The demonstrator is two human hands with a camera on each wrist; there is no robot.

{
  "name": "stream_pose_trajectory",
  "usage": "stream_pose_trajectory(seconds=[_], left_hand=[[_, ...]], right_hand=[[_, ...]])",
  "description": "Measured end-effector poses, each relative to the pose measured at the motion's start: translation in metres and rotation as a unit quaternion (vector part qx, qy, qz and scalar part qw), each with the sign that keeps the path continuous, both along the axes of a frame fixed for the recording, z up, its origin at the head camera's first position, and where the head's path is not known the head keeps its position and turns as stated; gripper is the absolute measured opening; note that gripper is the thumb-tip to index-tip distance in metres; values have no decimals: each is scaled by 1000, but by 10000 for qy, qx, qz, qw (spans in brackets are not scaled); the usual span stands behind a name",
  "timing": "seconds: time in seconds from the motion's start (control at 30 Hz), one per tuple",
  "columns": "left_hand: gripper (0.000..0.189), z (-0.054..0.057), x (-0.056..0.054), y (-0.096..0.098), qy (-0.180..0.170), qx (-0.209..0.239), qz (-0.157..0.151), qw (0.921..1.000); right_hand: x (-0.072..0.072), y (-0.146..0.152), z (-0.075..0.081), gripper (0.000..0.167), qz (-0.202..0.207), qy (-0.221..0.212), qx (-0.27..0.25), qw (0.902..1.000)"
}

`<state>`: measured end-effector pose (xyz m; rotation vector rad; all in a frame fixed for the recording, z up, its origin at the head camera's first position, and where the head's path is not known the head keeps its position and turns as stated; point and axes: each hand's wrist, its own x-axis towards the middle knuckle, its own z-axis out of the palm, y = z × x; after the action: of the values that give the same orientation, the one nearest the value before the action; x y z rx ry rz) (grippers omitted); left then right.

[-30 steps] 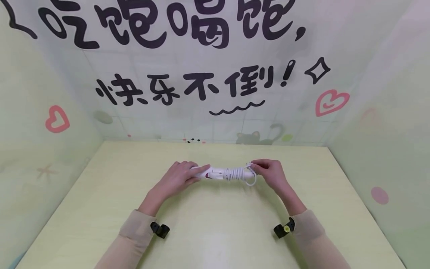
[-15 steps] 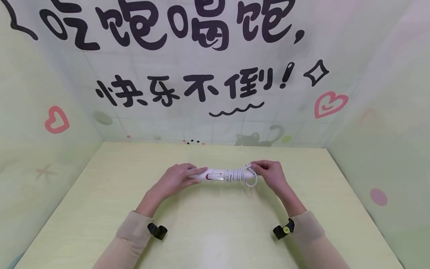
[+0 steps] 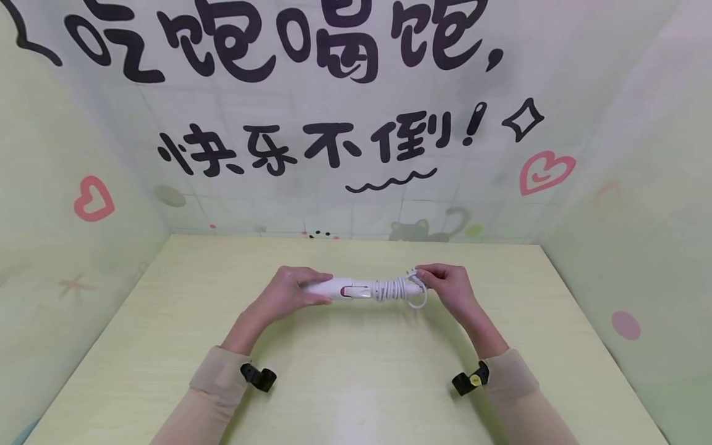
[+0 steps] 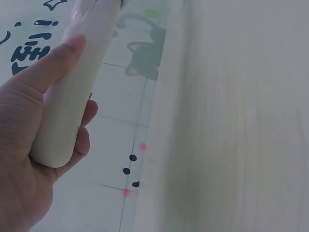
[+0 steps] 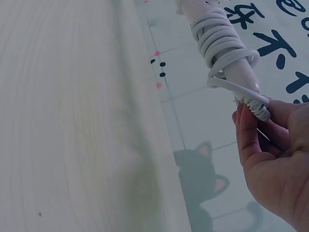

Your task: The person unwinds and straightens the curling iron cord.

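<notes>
A white rod-shaped appliance, looking like a hair curling iron (image 3: pixel 336 288), is held level above the table in the head view. Its left end is thick and round-tipped, and a reddish detail shows near its middle. My left hand (image 3: pixel 285 292) grips that thick end, thumb along one side and fingers curled round the other in the left wrist view. A white power cord (image 5: pixel 219 41) is coiled round the thinner right part. My right hand (image 3: pixel 452 285) pinches the ribbed cord base (image 5: pixel 258 110) at the right end; a small loop of cord hangs beside it.
A pale wooden table (image 3: pixel 356 371) lies beneath both hands. Printed walls stand at the back (image 3: pixel 311 204), left and right, with dark lettering and drawings. Black wrist cameras (image 3: pixel 259 377) sit at both cuffs.
My left hand has shifted its hold toward the left end, uncovering more of the white body; its fingers lie farther back. The right hand has stayed nearly still.
</notes>
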<state>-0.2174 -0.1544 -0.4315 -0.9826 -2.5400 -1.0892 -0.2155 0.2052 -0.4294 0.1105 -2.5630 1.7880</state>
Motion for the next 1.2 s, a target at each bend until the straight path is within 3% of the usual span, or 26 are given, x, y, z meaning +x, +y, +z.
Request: stream_pose_trajectory(seconds=[0.27,0.57,0.87,1.2], left_hand=[[42,-3,-2,-3,-1086,464,122,9929],[39,-9,-3,-6,-1581,863,22,9836],[38,-4,0,-5,-1517,888,-29,9844],[39,1,4,-5,-1055,775,-103,9913]], right_hand=[[0,1,1,28,107,-9,38,9999],[1,0,2,25,200,145,-52,9997],[3,2,1,24,263,443,-169,9985],[3,-2,2,20,64,561,-34,9984]])
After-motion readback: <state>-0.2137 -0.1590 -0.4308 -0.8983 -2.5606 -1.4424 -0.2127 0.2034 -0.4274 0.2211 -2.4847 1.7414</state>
